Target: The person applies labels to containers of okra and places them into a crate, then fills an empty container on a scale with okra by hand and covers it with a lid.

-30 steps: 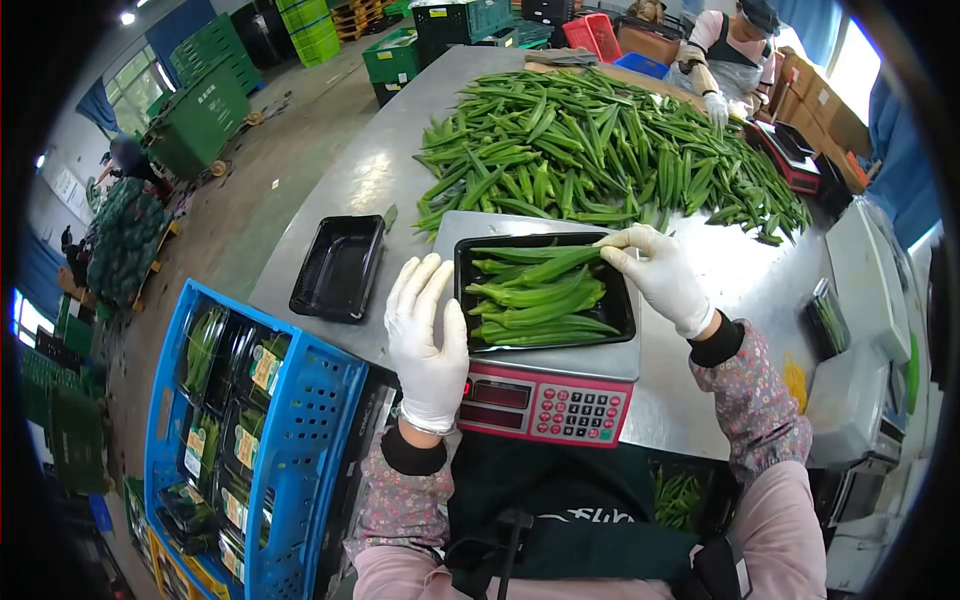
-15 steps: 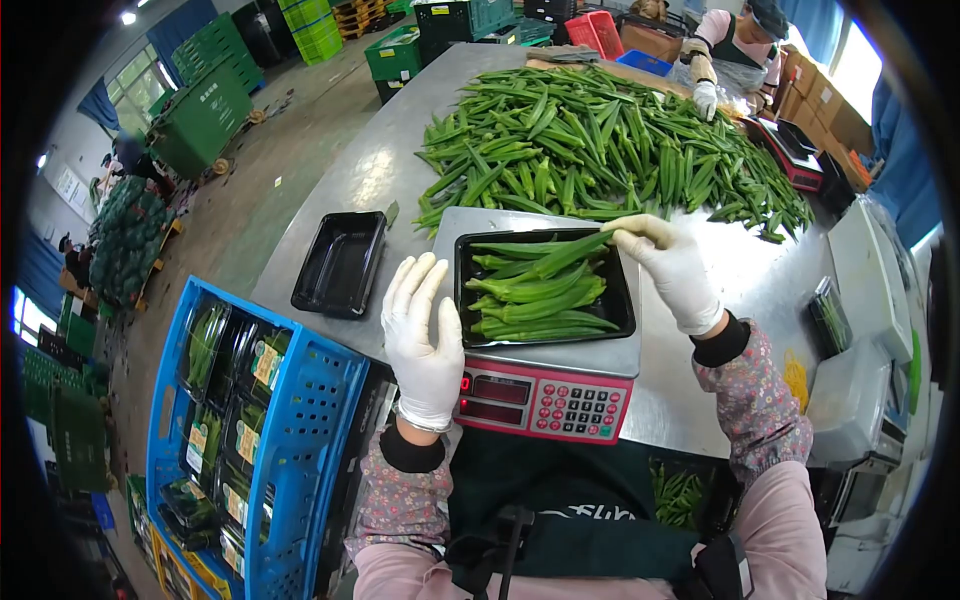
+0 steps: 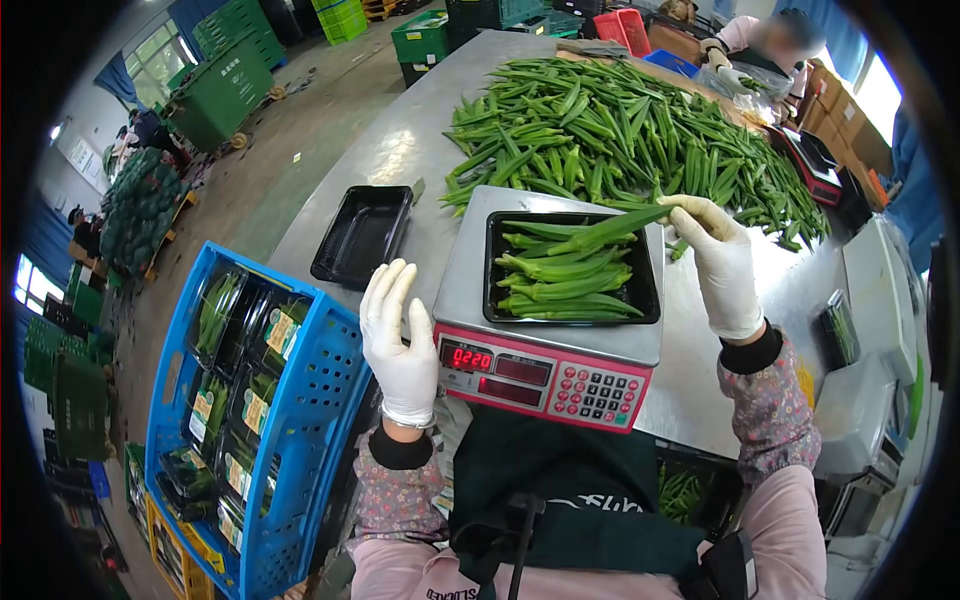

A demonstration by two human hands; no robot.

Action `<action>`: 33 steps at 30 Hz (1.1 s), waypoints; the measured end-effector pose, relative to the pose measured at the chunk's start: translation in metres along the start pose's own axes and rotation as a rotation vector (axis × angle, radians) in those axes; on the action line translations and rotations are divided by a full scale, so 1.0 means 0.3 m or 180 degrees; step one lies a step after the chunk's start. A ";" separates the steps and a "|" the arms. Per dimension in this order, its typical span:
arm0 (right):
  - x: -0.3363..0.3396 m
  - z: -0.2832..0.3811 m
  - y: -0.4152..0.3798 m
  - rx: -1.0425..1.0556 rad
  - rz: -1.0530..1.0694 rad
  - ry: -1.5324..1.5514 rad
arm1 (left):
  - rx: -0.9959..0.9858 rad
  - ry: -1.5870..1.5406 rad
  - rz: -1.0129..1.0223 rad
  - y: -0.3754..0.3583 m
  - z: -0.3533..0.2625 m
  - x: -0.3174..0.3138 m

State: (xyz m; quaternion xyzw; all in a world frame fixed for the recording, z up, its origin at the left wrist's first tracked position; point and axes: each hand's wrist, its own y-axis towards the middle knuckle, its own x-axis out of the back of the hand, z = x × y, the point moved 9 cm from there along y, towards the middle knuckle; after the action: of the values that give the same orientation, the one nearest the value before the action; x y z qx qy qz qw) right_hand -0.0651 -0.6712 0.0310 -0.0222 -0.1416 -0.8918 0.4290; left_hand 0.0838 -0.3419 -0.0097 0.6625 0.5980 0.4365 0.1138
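Note:
My right hand (image 3: 716, 262), in a white glove, pinches the tip of an okra pod (image 3: 612, 231) at the upper right of a black tray (image 3: 645, 272). The pod slants across the tray, over several other okra pods (image 3: 565, 275) lying side by side. This tray rests on the steel platform of a red-framed digital scale (image 3: 466, 268), whose lit display (image 3: 472, 357) appears to read 0.220. My left hand (image 3: 402, 352), also gloved, is held open left of the scale with fingers spread and holds nothing. A second black tray (image 3: 357, 240) lies on the table beyond it.
A big okra pile (image 3: 640, 130) covers the table's far side. To the left, a blue crate (image 3: 310, 400) holds several packed trays. Across the table is a co-worker (image 3: 765, 60) near another scale (image 3: 808, 165). White boxes (image 3: 880, 285) stand at right.
My left hand has drawn left, away from the tray and scale, uncovering the display. My right hand has pulled the pinched okra pod slightly outward over the tray's edge. The view has shifted.

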 end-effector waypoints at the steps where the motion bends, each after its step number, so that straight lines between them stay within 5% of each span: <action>1: 0.006 0.008 -0.011 0.0052 0.0001 -0.0019 | 0.0027 0.0031 0.0006 -0.005 0.004 0.009; 7: 0.171 0.011 -0.164 -0.0006 0.0158 -0.0218 | 0.0117 0.0080 -0.0075 -0.036 0.027 0.070; 11: 0.382 -0.041 -0.394 -0.0834 0.0899 -0.0609 | 0.0095 0.0046 -0.0022 -0.057 0.043 0.067; 15: 0.548 -0.032 -0.682 -0.1780 0.2021 -0.2198 | 0.0211 -0.0116 0.0100 -0.070 0.057 0.030; 16: 0.590 0.000 -0.726 -0.2192 0.1835 -0.2538 | 0.0167 -0.0170 0.0135 -0.070 0.047 0.015; 21: 0.859 0.060 -0.798 -0.2078 0.0285 -0.2719 | 0.0018 -0.0377 0.0260 -0.046 -0.030 -0.067; 23: 1.018 0.121 -0.763 -0.1055 -0.0919 -0.3022 | -0.0271 -0.0368 0.0336 0.004 -0.124 -0.105; 26: 1.266 0.101 -0.771 -0.0292 -0.1647 -0.4243 | -0.0844 -0.0370 0.0720 0.091 -0.259 -0.223; 31: 1.644 -0.052 -0.876 -0.0514 -0.2283 -0.6003 | -0.1608 0.0549 0.1816 0.075 -0.349 -0.511; 33: 1.752 -0.096 -0.945 -0.1673 -0.2670 -0.5944 | -0.1574 0.0862 0.2122 0.050 -0.314 -0.588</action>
State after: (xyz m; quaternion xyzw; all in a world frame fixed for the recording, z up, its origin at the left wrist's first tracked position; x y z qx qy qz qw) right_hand -0.6131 -0.9102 0.0217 -0.7410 -0.2142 -0.6004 -0.2110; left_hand 0.0440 -0.5381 -0.0217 0.7090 0.2384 0.6623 0.0424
